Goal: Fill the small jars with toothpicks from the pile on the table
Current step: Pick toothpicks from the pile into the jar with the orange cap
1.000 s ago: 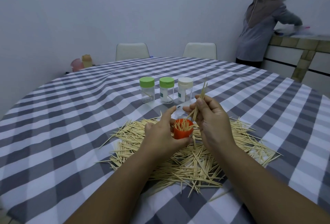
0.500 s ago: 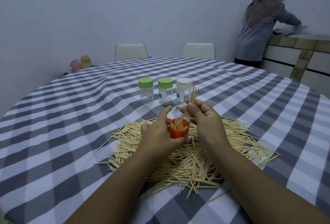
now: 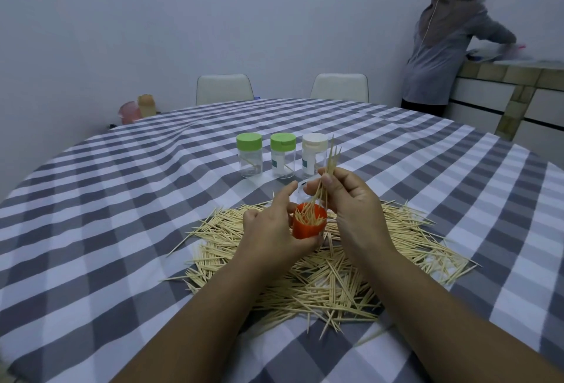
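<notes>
Home dining room or eat-in kitchen. Round tabletop [image 3: 122,187] under grey-and-white checked cloth. Two cream padded chairs [image 3: 224,88] pushed in at far side against plain pale wall. Tiled built-in counter with white cabinet fronts [image 3: 500,92] at right; person in grey top and headscarf [image 3: 442,46] stands working at it. Pink and beige plastic containers [image 3: 137,110] beyond far-left table edge.

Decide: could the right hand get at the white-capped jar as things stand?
Probably yes: the white-capped jar stands just beyond the right hand with nothing between, but its fingers pinch toothpicks, which must go first.
</notes>
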### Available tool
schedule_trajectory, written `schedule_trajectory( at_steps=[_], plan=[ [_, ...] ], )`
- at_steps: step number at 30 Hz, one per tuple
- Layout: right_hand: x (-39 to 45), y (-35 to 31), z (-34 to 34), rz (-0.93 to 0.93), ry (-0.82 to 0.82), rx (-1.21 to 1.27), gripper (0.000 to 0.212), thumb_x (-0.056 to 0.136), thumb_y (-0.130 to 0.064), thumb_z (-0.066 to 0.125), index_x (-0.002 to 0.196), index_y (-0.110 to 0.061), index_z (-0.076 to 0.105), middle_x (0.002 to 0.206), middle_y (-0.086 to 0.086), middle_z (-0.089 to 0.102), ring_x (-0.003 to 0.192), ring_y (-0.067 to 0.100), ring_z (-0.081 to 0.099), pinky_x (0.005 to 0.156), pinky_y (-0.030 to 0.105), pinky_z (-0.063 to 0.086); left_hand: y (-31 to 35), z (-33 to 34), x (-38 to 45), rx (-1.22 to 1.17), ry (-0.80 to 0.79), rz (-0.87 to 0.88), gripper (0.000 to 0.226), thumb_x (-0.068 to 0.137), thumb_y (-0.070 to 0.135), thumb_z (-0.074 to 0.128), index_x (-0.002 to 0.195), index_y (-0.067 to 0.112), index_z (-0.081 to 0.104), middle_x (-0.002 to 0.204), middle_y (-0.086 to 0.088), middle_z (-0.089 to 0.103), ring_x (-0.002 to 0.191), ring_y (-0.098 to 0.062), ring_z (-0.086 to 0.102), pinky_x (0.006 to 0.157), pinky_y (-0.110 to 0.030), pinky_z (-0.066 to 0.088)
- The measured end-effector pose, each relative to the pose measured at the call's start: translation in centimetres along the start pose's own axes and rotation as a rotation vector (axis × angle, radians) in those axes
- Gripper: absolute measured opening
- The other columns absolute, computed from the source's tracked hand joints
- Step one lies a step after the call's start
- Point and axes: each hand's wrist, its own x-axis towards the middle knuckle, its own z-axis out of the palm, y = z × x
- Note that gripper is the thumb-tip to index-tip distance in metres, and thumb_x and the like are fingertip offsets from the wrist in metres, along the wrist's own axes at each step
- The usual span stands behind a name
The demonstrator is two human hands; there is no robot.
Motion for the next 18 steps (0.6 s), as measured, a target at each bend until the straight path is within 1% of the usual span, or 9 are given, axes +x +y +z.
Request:
schedule_trajectory(
  at_steps=[3, 6, 8, 11, 12, 13, 15, 16, 18],
  plan=[
    [-0.08, -0.13, 0.1, -0.007, 0.007, 0.018, 0.02, 0.096, -0.02, 0.051, 0.105, -0.01, 0.066, 0.09, 0.006, 0.072, 0.091, 0.013, 0.068, 0.072, 0.022, 0.056, 0.08, -0.09, -0.02, -0.004, -0.002, 0.026, 0.095, 0.071, 0.05, 0.075, 0.146, 0.04, 0.018, 0.12, 0.015, 0.06, 0.12, -0.011, 0.043, 0.093, -0.027, 0.014],
    [-0.17, -0.14, 0.17, -0.009, 0.004, 0.014, 0.017, 0.096, -0.02, 0.05, 0.102, -0.016, 0.065, 0.091, 0.005, 0.072, 0.092, 0.014, 0.069, 0.076, 0.026, 0.057, 0.52, -0.3, -0.16, 0.006, -0.02, 0.054, 0.093, 0.074, 0.046, 0.074, 0.147, 0.038, 0.016, 0.121, 0.015, 0.059, 0.103, 0.001, 0.035, 0.093, -0.027, 0.014],
    [-0.18, -0.04, 0.23, -0.003, 0.005, -0.008, 0.019, 0.095, -0.022, 0.051, 0.103, -0.014, 0.066, 0.089, 0.0, 0.072, 0.092, 0.012, 0.068, 0.075, 0.026, 0.057, 0.62, -0.36, -0.23, 0.008, -0.028, 0.049, 0.094, 0.075, 0.044, 0.074, 0.148, 0.037, 0.015, 0.119, 0.015, 0.059, 0.098, 0.002, 0.031, 0.094, -0.027, 0.015],
    [-0.12, -0.01, 0.2, 0.023, 0.018, -0.039, 0.02, 0.095, -0.023, 0.051, 0.104, -0.013, 0.067, 0.089, -0.007, 0.073, 0.089, -0.001, 0.064, 0.066, 0.011, 0.05, 0.33, -0.27, -0.05, -0.028, 0.0, 0.012, 0.097, 0.072, 0.049, 0.076, 0.147, 0.038, 0.016, 0.104, 0.019, 0.057, 0.11, -0.005, 0.047, 0.094, -0.027, 0.017],
    [-0.09, 0.04, 0.15, 0.046, 0.017, -0.043, 0.018, 0.095, -0.023, 0.051, 0.103, -0.016, 0.067, 0.09, -0.007, 0.073, 0.09, -0.005, 0.063, 0.066, 0.01, 0.049, 0.18, -0.23, 0.06, -0.044, 0.013, -0.012, 0.098, 0.07, 0.05, 0.076, 0.146, 0.039, 0.016, 0.101, 0.021, 0.055, 0.113, -0.009, 0.047, 0.092, -0.027, 0.018],
    [-0.12, 0.08, 0.12, 0.076, 0.011, -0.048, 0.018, 0.096, -0.024, 0.051, 0.103, -0.018, 0.067, 0.092, -0.009, 0.073, 0.092, -0.006, 0.061, 0.07, 0.013, 0.049, 0.07, -0.22, 0.15, -0.058, 0.022, -0.036, 0.099, 0.069, 0.052, 0.077, 0.146, 0.039, 0.016, 0.1, 0.022, 0.054, 0.115, -0.012, 0.047, 0.091, -0.028, 0.019],
    [-0.17, 0.22, 0.1, 0.145, -0.002, -0.063, 0.02, 0.094, -0.026, 0.053, 0.105, -0.017, 0.069, 0.092, -0.013, 0.072, 0.094, -0.002, 0.06, 0.079, 0.025, 0.05, -0.14, -0.24, 0.3, -0.073, 0.03, -0.063, 0.1, 0.068, 0.052, 0.077, 0.146, 0.039, 0.016, 0.102, 0.022, 0.053, 0.119, -0.017, 0.046, 0.092, -0.03, 0.021],
    [-0.23, 0.28, 0.1, 0.173, -0.009, -0.066, 0.021, 0.093, -0.026, 0.055, 0.106, -0.017, 0.07, 0.094, -0.012, 0.072, 0.093, 0.002, 0.061, 0.078, 0.028, 0.051, -0.31, -0.21, 0.37, -0.074, 0.032, -0.069, 0.101, 0.068, 0.051, 0.077, 0.147, 0.039, 0.015, 0.104, 0.021, 0.054, 0.12, -0.018, 0.046, 0.093, -0.03, 0.022],
    [-0.38, 0.23, 0.16, 0.215, -0.038, -0.055, 0.023, 0.09, -0.025, 0.06, 0.109, -0.016, 0.07, 0.1, -0.004, 0.071, 0.09, 0.006, 0.064, 0.067, 0.024, 0.053, -0.3, -0.38, 0.37, -0.074, 0.033, -0.071, 0.102, 0.068, 0.051, 0.078, 0.147, 0.038, 0.015, 0.105, 0.021, 0.053, 0.121, -0.018, 0.044, 0.094, -0.031, 0.022]
  ],
)
